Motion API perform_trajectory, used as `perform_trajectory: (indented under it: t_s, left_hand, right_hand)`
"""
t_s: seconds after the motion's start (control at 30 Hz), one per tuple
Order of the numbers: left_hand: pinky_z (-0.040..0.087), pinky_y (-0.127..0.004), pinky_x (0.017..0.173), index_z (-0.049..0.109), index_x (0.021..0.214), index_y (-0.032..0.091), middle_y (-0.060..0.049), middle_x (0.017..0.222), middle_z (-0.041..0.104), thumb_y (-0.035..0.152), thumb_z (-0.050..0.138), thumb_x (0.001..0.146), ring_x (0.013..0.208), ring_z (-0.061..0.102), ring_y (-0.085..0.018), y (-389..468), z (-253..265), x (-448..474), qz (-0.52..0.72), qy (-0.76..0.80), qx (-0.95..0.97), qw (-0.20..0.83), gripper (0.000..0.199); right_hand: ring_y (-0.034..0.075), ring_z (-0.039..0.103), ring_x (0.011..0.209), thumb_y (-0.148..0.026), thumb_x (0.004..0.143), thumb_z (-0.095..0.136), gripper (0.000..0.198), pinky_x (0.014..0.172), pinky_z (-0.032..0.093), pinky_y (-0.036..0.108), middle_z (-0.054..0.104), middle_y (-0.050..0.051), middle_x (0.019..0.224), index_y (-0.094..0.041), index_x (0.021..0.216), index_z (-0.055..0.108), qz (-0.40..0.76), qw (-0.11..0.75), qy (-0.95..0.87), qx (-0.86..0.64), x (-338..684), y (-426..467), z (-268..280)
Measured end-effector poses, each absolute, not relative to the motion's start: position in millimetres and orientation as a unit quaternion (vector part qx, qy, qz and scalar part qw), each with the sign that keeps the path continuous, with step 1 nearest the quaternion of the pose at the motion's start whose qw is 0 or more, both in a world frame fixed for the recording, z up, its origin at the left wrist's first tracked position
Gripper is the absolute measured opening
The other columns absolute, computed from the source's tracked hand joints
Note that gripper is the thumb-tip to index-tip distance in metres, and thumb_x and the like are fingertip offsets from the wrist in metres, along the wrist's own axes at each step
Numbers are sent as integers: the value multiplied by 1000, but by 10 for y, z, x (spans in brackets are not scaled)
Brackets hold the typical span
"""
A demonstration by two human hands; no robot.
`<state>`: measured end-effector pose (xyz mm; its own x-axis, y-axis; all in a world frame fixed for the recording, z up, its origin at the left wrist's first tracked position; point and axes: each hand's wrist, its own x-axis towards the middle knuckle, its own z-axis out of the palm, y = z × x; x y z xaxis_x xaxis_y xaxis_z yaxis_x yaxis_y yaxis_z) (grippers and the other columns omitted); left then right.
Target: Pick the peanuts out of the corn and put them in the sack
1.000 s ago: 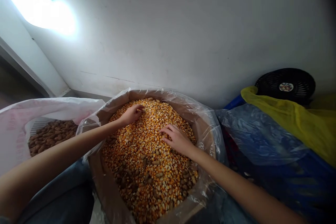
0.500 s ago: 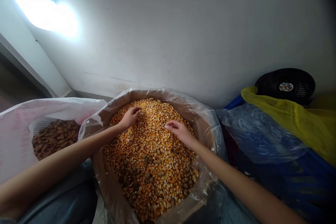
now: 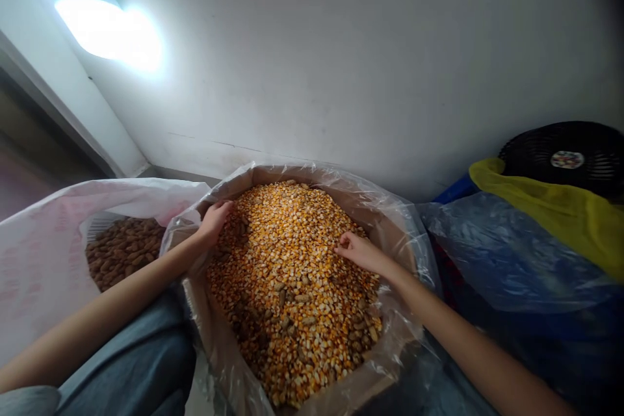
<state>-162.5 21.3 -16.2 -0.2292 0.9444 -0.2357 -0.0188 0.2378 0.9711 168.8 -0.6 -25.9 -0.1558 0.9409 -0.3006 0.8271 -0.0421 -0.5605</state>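
Note:
A large sack (image 3: 400, 234) with a clear plastic liner holds yellow corn kernels (image 3: 292, 240). Unshelled peanuts (image 3: 302, 299) lie scattered over the corn, thickest toward the near and right sides. My left hand (image 3: 214, 221) is at the sack's left inner side, its fingers curled together by the edge of the corn. Whatever it may hold is hidden. Over the right part of the corn is my right hand (image 3: 358, 250), thumb and fingers drawn into a pinch. I cannot make out anything between those fingertips.
At left stands a white bag (image 3: 43, 260) with more unshelled peanuts (image 3: 127, 250) in it. Clear plastic (image 3: 507, 253), yellow mesh (image 3: 550, 201) and a black fan (image 3: 565, 156) are on the right. Behind the sack rises a pale wall (image 3: 341, 65).
The view has turned slightly left. My left hand has moved left from above the corn to the sack's inner side. My right hand stays over the right part, shifted slightly right.

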Motion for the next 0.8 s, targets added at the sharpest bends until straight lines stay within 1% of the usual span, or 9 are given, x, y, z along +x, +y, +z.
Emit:
perform_trajectory:
  t_s: [0.1, 0.17, 0.27, 0.33, 0.47, 0.57, 0.63, 0.73, 0.8]
  left_hand:
    - [33, -23, 50, 52, 78, 17, 1, 61, 50, 30, 51, 68, 54, 46, -11, 172, -210, -1705, 353, 692, 552, 304, 16]
    - [36, -25, 58, 53, 83, 17, -3, 71, 57, 32, 50, 70, 64, 52, -16, 154, -231, -1721, 260, 699, 629, 219, 21]
    - [37, -28, 61, 53, 88, 17, -7, 76, 60, 41, 45, 73, 71, 55, -21, 139, -277, -1705, 159, 694, 681, 174, 29]
    - [37, -29, 61, 53, 85, 17, -9, 78, 61, 45, 44, 73, 73, 56, -22, 143, -328, -1683, 135, 694, 686, 172, 32]
    - [37, -26, 59, 54, 71, 17, -5, 71, 59, 42, 52, 68, 68, 54, -19, 180, -413, -1660, 211, 679, 648, 273, 25]
    - [33, -23, 47, 49, 62, 17, 1, 54, 47, 36, 55, 66, 50, 44, -12, 201, -380, -1689, 342, 620, 520, 478, 20]
    - [30, -22, 41, 43, 59, 17, 4, 50, 39, 32, 49, 69, 42, 37, -9, 205, -308, -1724, 405, 549, 412, 604, 19]
    - [32, -22, 40, 40, 60, 17, 2, 55, 42, 28, 39, 71, 43, 39, -9, 201, -199, -1768, 435, 463, 313, 706, 16]
    - [31, -22, 38, 39, 59, 17, 1, 56, 43, 33, 38, 73, 44, 41, -10, 192, -167, -1770, 429, 444, 285, 733, 21]
  right_hand:
    - [10, 38, 50, -22, 69, 50, 11, 49, 26, 21, 40, -5, 51, -18, 67, 40, 333, 58, -688, -643, 1650, -19, -294]
    - [9, 37, 49, -22, 71, 47, 10, 47, 25, 21, 40, -5, 52, -18, 66, 39, 369, 72, -659, -652, 1618, -27, -227]
    - [8, 38, 45, -24, 75, 38, 11, 44, 26, 20, 43, -4, 55, -19, 67, 38, 521, 162, -541, -640, 1575, -41, -68]
    - [7, 40, 46, -25, 77, 35, 12, 43, 28, 20, 46, -3, 60, -18, 68, 40, 628, 229, -446, -595, 1556, -46, 14]
    - [7, 42, 49, -31, 77, 42, 18, 44, 32, 19, 47, -2, 61, -17, 64, 43, 719, 293, -348, -526, 1546, -45, 52]
    - [7, 43, 49, -35, 75, 47, 23, 44, 34, 19, 47, -3, 59, -17, 61, 42, 743, 311, -318, -500, 1560, -34, 41]
    - [7, 43, 50, -38, 74, 50, 31, 45, 35, 19, 47, -2, 61, -17, 54, 38, 748, 318, -317, -489, 1570, -31, 46]
    - [7, 42, 50, -47, 72, 49, 45, 45, 34, 20, 46, -1, 59, -16, 47, 27, 717, 307, -384, -494, 1558, -58, 53]
    - [7, 38, 46, -51, 71, 47, 47, 41, 28, 20, 40, -3, 52, -17, 46, 27, 671, 258, -473, -509, 1524, -101, 42]
